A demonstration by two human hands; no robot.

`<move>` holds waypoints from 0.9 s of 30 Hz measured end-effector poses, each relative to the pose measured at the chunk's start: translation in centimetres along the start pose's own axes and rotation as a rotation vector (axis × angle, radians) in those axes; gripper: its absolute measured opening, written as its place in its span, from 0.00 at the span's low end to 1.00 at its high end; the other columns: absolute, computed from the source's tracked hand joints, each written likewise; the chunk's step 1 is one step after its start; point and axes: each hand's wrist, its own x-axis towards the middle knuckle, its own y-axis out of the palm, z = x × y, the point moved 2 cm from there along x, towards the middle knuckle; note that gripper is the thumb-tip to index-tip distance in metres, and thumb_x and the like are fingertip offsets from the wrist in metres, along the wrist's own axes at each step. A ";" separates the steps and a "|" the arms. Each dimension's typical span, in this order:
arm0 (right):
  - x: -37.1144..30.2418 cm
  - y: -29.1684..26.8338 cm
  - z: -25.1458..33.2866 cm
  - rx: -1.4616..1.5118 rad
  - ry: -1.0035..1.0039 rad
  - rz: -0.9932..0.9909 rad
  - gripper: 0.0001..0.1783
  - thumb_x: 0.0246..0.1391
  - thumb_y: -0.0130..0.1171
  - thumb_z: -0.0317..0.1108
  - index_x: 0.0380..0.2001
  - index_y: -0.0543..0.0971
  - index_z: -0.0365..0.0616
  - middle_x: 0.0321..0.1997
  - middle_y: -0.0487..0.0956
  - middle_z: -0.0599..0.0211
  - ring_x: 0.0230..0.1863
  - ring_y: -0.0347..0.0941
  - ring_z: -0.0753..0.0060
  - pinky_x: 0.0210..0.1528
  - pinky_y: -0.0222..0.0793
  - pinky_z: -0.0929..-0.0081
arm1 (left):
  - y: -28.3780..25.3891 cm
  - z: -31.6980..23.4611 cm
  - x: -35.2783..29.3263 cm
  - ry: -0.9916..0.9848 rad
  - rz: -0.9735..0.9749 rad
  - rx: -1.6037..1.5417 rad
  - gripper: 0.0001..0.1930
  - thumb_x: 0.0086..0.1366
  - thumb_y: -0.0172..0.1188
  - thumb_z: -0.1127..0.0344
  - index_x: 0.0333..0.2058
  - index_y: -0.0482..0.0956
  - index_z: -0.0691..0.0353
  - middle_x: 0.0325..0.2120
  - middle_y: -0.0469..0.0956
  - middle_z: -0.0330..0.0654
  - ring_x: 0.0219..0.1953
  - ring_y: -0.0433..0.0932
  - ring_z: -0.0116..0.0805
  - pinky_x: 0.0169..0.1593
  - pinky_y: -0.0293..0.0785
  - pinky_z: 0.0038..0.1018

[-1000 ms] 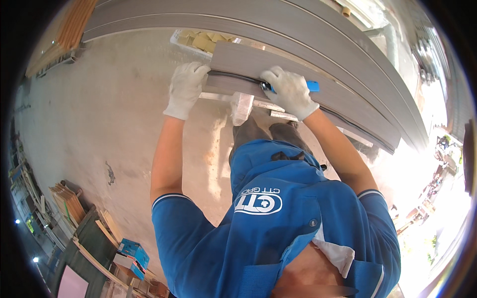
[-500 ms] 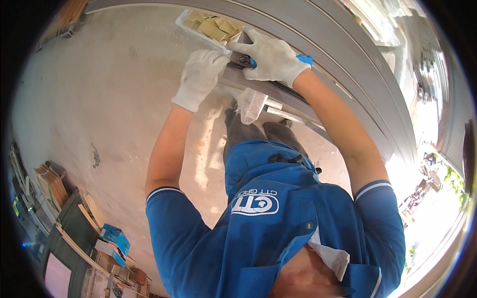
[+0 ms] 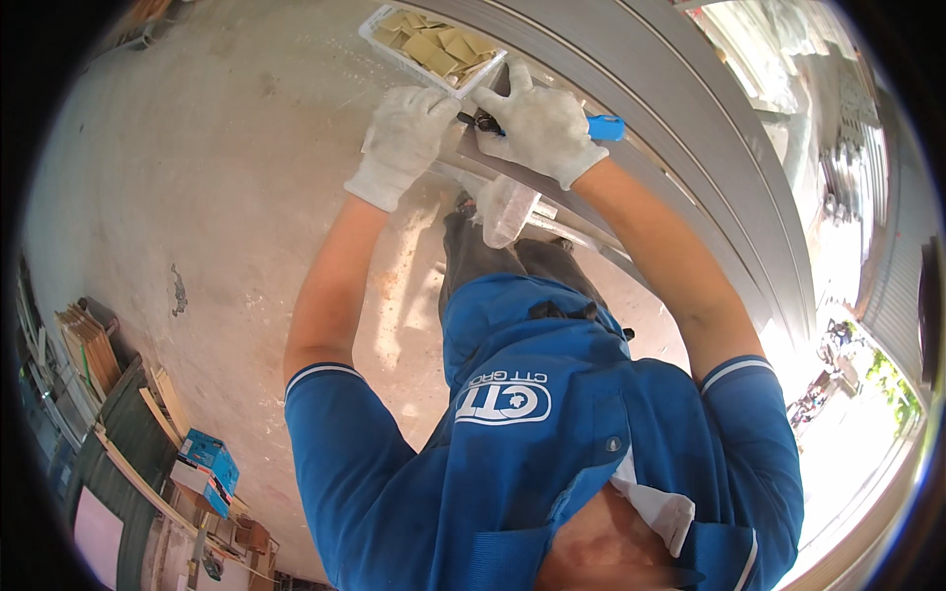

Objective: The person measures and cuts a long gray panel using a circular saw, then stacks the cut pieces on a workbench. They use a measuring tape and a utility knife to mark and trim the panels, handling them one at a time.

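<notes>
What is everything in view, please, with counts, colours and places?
Long boards: several, grey, upper right
Blue-handled tool: one, blue and dark, upper centre
Black strip: one short bit showing, black, beside the tool
Crate: one, white, top centre
Flat pieces: many, tan, inside the crate
Wrapped support: one, whitish, centre
Box: one, blue and white, lower left
Stacked panels: several, brown, left edge
Floor: one, beige, left and centre
Shirt: one, blue, lower centre
Trousers: one pair, dark, centre
Left grip: one, white-gloved, pinched at the strip
Right grip: one, white-gloved, over the tool
</notes>
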 end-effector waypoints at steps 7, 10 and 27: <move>0.1 -0.3 -0.4 0.188 0.007 -0.002 0.32 0.49 0.63 0.51 0.60 0.78 0.63 0.55 0.72 0.42 0.41 0.84 0.50 0.37 0.83 0.56 | -0.7 0.4 0.5 -0.071 0.236 -0.032 0.15 0.55 0.61 0.74 0.42 0.82 0.53 0.39 0.82 0.39 0.47 0.79 0.43 0.52 0.72 0.40; -0.1 -0.5 0.0 0.163 0.051 0.056 0.32 0.49 0.62 0.51 0.60 0.78 0.63 0.55 0.73 0.43 0.42 0.84 0.51 0.38 0.83 0.56 | -0.9 0.3 0.9 -0.084 0.236 -0.048 0.14 0.58 0.61 0.73 0.43 0.83 0.52 0.39 0.82 0.39 0.48 0.78 0.43 0.54 0.71 0.40; -1.0 -0.1 -0.1 0.281 0.062 -0.098 0.27 0.51 0.65 0.53 0.54 0.80 0.57 0.49 0.73 0.46 0.35 0.84 0.47 0.34 0.82 0.53 | -2.1 -1.8 -0.4 -0.670 -0.097 -0.168 0.19 0.63 0.68 0.62 0.51 0.79 0.61 0.47 0.80 0.44 0.52 0.78 0.39 0.56 0.73 0.39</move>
